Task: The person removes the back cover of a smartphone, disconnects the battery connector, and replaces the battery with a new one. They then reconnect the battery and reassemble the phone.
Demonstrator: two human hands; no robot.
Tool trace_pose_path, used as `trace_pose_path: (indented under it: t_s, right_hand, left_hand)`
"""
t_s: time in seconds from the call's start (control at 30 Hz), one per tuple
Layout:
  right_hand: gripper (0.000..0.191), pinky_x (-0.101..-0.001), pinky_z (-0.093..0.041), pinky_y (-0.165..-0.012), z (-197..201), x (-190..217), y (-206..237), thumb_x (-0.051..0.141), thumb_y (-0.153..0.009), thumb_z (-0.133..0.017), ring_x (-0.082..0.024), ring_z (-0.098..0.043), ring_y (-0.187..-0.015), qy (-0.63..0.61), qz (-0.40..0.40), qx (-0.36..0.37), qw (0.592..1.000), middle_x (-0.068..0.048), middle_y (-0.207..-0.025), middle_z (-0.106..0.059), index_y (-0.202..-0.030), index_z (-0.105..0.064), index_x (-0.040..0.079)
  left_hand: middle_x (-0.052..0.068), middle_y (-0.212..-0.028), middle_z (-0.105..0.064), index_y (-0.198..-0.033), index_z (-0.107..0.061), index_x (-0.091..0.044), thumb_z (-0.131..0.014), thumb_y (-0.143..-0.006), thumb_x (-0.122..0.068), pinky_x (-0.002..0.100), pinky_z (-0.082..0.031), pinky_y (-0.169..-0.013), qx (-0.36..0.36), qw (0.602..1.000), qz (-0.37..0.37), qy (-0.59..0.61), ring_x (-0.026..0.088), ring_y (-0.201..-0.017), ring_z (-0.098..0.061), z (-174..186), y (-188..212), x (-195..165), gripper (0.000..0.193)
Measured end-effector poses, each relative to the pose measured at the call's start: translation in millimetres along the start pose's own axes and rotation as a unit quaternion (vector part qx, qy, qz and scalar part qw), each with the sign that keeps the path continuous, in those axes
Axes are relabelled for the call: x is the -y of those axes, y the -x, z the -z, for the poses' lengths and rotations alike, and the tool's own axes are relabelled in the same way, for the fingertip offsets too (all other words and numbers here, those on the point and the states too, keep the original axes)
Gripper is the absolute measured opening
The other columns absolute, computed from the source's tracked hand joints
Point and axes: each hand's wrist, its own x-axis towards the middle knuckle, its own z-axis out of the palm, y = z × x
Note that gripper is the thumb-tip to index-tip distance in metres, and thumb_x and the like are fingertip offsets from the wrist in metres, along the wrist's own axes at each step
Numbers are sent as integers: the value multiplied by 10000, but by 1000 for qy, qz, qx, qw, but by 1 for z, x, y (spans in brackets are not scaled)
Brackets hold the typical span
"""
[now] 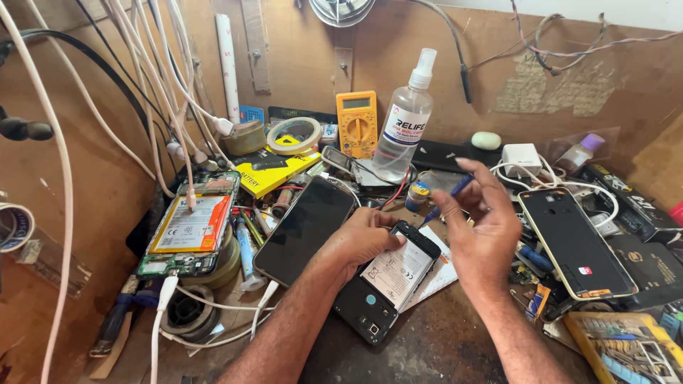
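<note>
Head view: a crowded brown workbench point(441, 341) backs onto a wooden wall hung with white charging cables point(149, 78). At about eleven o'clock from the hands sit a yellow multimeter point(357, 122) and a clear spray bottle point(405, 124); at nine o'clock lie a dark phone, screen up point(304, 227), and beyond it an opened phone with an orange-edged battery point(188, 227) plugged into a cable. At three o'clock a phone back shell with a pale rim point(575, 242) lies flat.

The left hand point(363, 238) is closed loosely over the top left edge of the opened black phone point(388, 281), fingers curled onto its frame and pinning it to the bench. Its white-labelled battery point(398, 270) is exposed, lying just at four o'clock of that hand and touching its fingertips.

The right hand point(484, 220) is raised off the bench, half closed around a blue-handled screwdriver point(448, 199), pinched between thumb and fingers; the tip points down toward seven o'clock, at the phone's top right corner. Whether the tip touches the frame I cannot tell.

To do this well, I judge the left hand should press flat and steady so the phone cannot skate, while the tool comes in upright over the screw or seam, well clear of the battery skin, with light force.
</note>
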Motion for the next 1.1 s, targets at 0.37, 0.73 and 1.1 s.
trace_pose_path:
  t_s: [0.37,0.73,1.1]
  right_hand:
    - [510,-298,-523,-751,-1,-1,1,-57,-972,-754,-135,-548,-855,37,-30,-27,998,-124,-974,-584,-1453,-620,46]
    - [596,-240,-559,-851,-1,1,5,-56,-998,-624,-89,-646,-920,-34,-10,19,999,-57,-1014,-643,-1555,-457,72]
    - [651,-261,-592,-898,-3,2,6,-62,-973,-605,-81,-675,-974,-58,-11,18,998,-45,-1053,-663,-1570,-376,59]
  left_hand:
    - [159,-955,-757,-1183,-665,105,-701,-803,8,315,-610,-701,-12,1000,0,0,179,-809,-741,-1,-2,1,393]
    - [153,-935,-760,-1137,-709,118,-693,-809,5,303,-595,-687,22,999,-23,-5,167,-772,-729,2,-3,5,347]
    - [139,-911,-755,-1125,-694,97,-701,-806,4,306,-601,-671,-3,1000,-7,-13,160,-761,-733,1,-1,1,332]
